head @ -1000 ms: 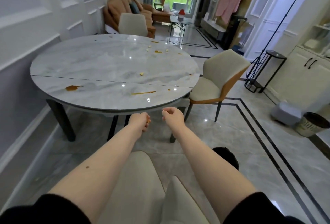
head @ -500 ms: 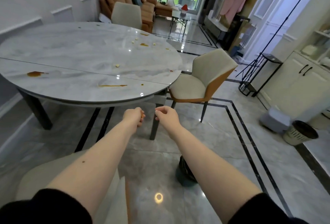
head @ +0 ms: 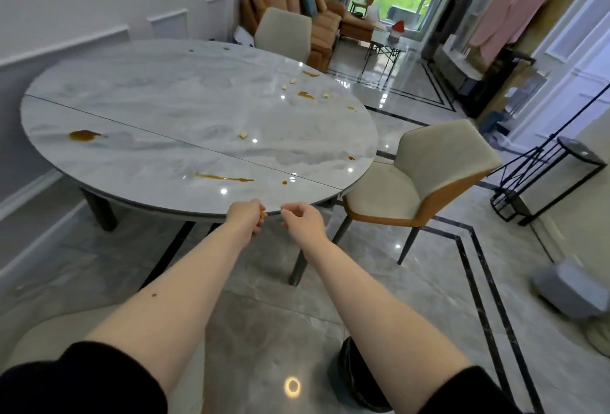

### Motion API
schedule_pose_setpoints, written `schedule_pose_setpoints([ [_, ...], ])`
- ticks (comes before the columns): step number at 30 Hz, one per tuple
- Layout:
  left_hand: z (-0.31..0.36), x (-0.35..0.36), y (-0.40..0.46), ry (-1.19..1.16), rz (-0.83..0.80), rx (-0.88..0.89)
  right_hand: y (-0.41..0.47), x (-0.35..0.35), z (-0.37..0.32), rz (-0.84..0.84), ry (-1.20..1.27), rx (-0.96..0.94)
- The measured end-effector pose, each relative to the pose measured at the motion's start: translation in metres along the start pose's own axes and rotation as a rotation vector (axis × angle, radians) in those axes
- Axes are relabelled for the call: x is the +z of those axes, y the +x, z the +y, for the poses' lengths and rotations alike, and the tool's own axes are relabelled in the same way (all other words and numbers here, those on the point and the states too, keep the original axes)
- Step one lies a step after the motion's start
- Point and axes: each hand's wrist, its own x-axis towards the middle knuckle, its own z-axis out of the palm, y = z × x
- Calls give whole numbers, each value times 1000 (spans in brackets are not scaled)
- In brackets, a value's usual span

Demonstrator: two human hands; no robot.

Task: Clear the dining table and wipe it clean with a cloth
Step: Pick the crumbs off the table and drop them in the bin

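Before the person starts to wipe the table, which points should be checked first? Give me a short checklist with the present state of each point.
1. Dishes off the table: ok, none show on it.
2. Crumbs removed: not ok, pale bits lie near the middle and more at the far edge.
3. Stains located: ok, brown puddle at the left, long streak near the front edge.
4. Cloth in hand: not ok, no cloth is visible.
5. Left hand free: cannot tell, fingers curled, something small and orange shows at them.
6. Right hand free: cannot tell, fingertips pinched together.

Marble table (head: 158,90), sauce stains (head: 84,135), crumbs (head: 243,135)
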Motion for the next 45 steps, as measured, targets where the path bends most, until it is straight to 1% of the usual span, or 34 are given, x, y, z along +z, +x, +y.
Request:
schedule_pose_setpoints([
  [4, 24, 19, 29, -30, 41, 0, 47, -4, -9, -94, 10, -34],
  [7, 40, 33, 55, -91, 84, -35, 88, -15, -18, -157, 19, -52],
  [12, 63, 49, 88, -152, 186, -26, 145, -37, -33, -221, 25, -77],
  [16, 83, 56, 111, -143, 252, -24, 188, -43, -43, -294, 29, -78],
  [19, 98, 55, 131, -139, 260, -16, 217, -36, -45, -312, 30, -64],
  [22, 109, 54, 161, -95, 263, -7, 250, -21, -45, -311, 15, -62],
  [24, 114, 54, 182, -33, 261, 39, 270, -12, -44, -309, 19, -57],
  [29, 136, 51, 261, 258, 287, 202, 336, 26, -43, -295, -59, -53],
  [31, 145, 47, 289, 346, 293, 228, 359, 41, -46, -280, -109, -80],
  [35, 157, 28, 357, 438, 292, 207, 417, 80, -54, -281, -265, -164],
  [38, 160, 12, 395, 494, 300, 175, 448, 111, -54, -330, -445, -275],
  [40, 158, 8, 411, 548, 277, 178, 458, 126, -50, -380, -510, -327],
  [42, 156, 7, 428, 580, 269, 181, 471, 140, -47, -413, -547, -327],
  [45, 155, 8, 445, 609, 302, 198, 489, 156, -42, -455, -636, -330],
])
